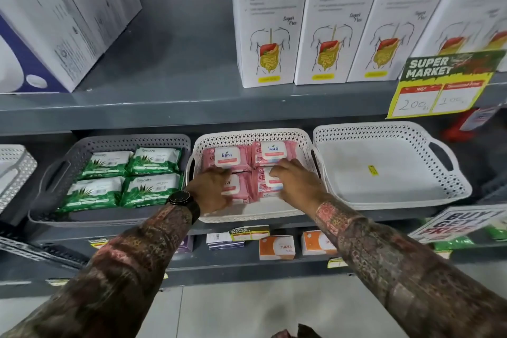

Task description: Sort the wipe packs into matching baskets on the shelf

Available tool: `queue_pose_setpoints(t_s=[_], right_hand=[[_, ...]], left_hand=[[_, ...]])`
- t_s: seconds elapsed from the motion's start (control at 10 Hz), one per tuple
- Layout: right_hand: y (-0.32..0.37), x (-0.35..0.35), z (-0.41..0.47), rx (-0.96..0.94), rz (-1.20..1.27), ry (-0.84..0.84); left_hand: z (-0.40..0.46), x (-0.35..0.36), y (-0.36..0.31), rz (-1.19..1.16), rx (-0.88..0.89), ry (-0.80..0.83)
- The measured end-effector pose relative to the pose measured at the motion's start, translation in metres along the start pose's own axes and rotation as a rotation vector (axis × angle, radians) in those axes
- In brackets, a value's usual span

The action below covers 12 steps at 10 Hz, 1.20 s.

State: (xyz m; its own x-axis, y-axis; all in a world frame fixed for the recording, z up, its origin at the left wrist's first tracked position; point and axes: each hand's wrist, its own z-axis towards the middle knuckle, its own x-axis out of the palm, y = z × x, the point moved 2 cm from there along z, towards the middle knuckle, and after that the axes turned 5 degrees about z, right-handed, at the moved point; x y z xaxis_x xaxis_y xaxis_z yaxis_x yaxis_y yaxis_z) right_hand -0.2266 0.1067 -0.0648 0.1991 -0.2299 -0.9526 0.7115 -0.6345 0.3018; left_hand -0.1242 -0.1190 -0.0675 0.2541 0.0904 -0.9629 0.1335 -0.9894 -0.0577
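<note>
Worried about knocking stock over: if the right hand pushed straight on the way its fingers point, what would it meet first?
Probably the rear-right pink Kara wipe pack, just beyond the right hand; behind it stands the white perforated basket wall.

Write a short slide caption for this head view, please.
Both hands, left and right, arrange pink wipe packs in the middle white basket.

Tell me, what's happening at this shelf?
A person is sorting wipe packs into baskets. Both hands, left hand and right hand, rest on the front pink packs in the middle white basket, which holds four. The grey basket to the left holds four green packs. The white basket on the right is empty.
</note>
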Motion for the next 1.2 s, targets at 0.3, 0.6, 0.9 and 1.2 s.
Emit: queue_pose_setpoints(t_s=[0.3, 0.6, 0.9, 1.2], right_hand=[[-0.004, -0.014, 0.021, -0.027, 0.051, 0.009], [-0.015, 0.041, 0.066, 0.122, -0.030, 0.169], [-0.021, 0.051, 0.068, 0.109, -0.032, 0.159], [0.034, 0.002, 0.007, 0.021, 0.051, -0.119]], left_hand=[[-0.002, -0.016, 0.001, -0.211, 0.015, -0.179], [0.052, 0.020, -0.006, 0.026, -0.168, -0.160], [0.058, 0.033, -0.005, -0.062, -0.164, -0.170], [-0.012, -0.010, -0.032, -0.120, -0.091, -0.321]])
